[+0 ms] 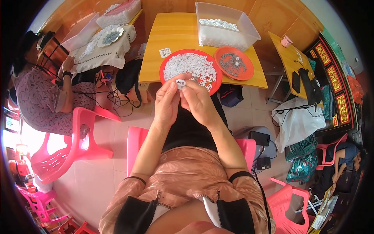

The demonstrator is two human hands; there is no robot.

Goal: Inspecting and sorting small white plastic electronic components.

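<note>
A small white plastic piece [180, 82] with two dark round holes is held up above the near rim of a red tray [220, 80]. My left hand [166, 97] pinches it between thumb and fingers. Right beside it, the fingertips of my right hand [198, 102] are pressed together against its lower edge; whatever they grip is hidden. Heaped in the tray are many similar white pieces [189, 66]. Partly against that tray stands an orange-red dish [249, 72] of small grey metal parts [232, 64], with a few white pieces among them.
Both dishes rest on a yellow table [171, 31], with a clear plastic bin [230, 37] of white pieces behind. A person [54, 93] sits at left by a cloth-covered table [105, 54]. A pink chair [72, 144] stands at left. Another yellow table [290, 66] is at right.
</note>
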